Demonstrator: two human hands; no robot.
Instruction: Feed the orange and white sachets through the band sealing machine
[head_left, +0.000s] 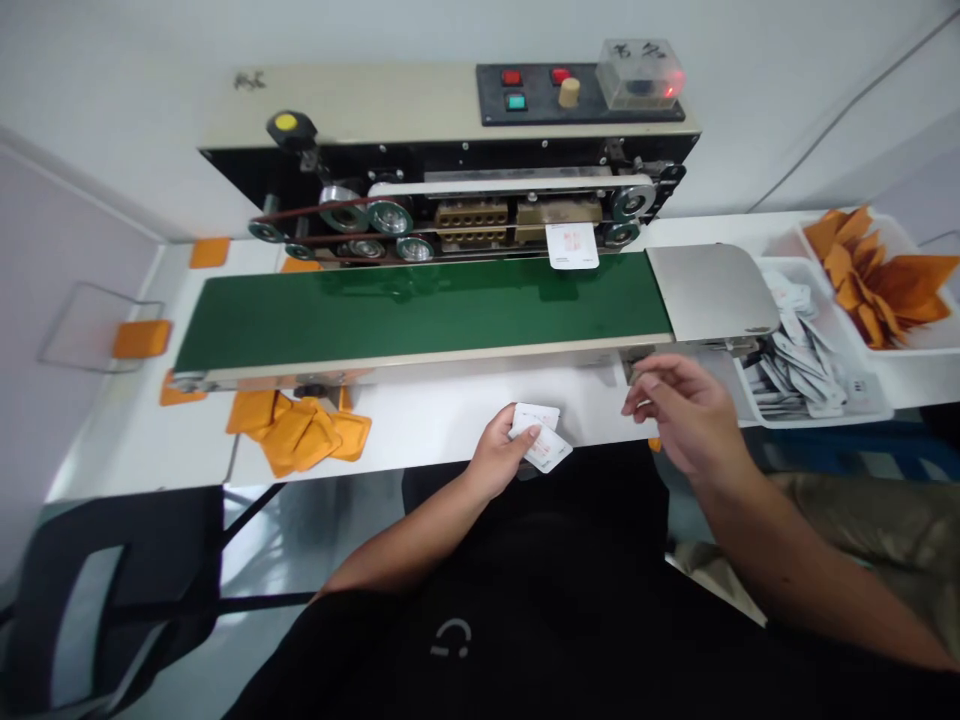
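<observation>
A black short-sleeved T-shirt (540, 600) with a small grey logo (451, 638) on its chest.

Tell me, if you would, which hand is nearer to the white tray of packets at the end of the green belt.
Right. The right hand hovers just left of the white tray, apparently not touching it; the left hand is much farther left, holding white packets.

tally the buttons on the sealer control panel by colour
red buttons: 2
green button: 1
total: 3
</observation>
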